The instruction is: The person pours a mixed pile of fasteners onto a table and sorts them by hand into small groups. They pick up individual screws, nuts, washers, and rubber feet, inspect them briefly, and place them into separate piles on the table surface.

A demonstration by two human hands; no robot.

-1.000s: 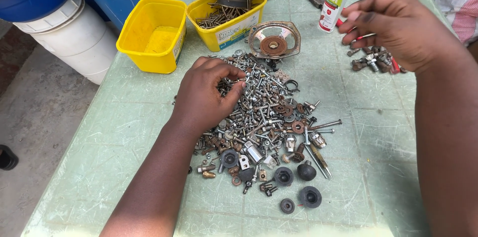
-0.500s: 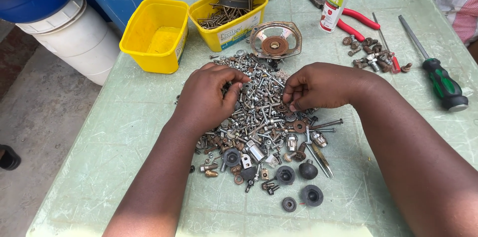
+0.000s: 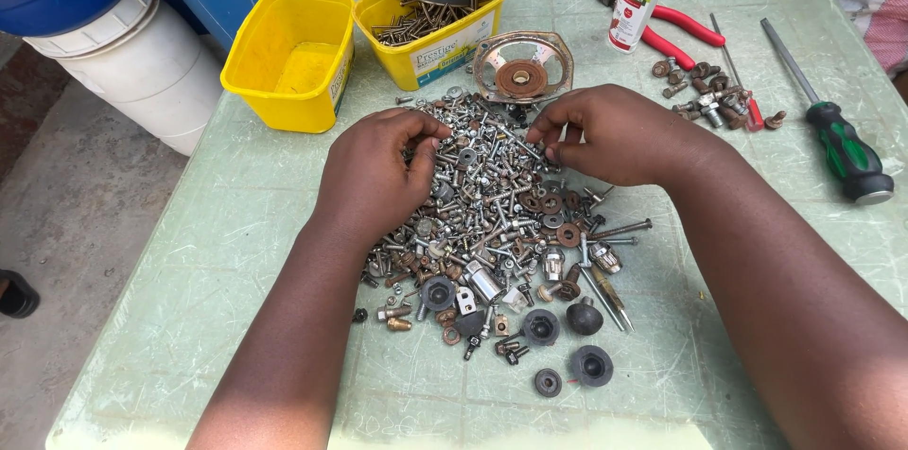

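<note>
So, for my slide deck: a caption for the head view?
Both hands pick through a pile of screws on a green table.

We see a pale green worktop (image 3: 236, 223) in daylight; left of it lies grey concrete floor (image 3: 66, 223), with a white bucket (image 3: 142, 81) beside its far corner

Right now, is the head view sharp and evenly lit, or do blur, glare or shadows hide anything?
Head view: soft, even daylight, no harsh glare; the screw pile is sharp, both hands show little blur and cast only faint shadows; the table edges bow slightly from the wide lens.
</note>
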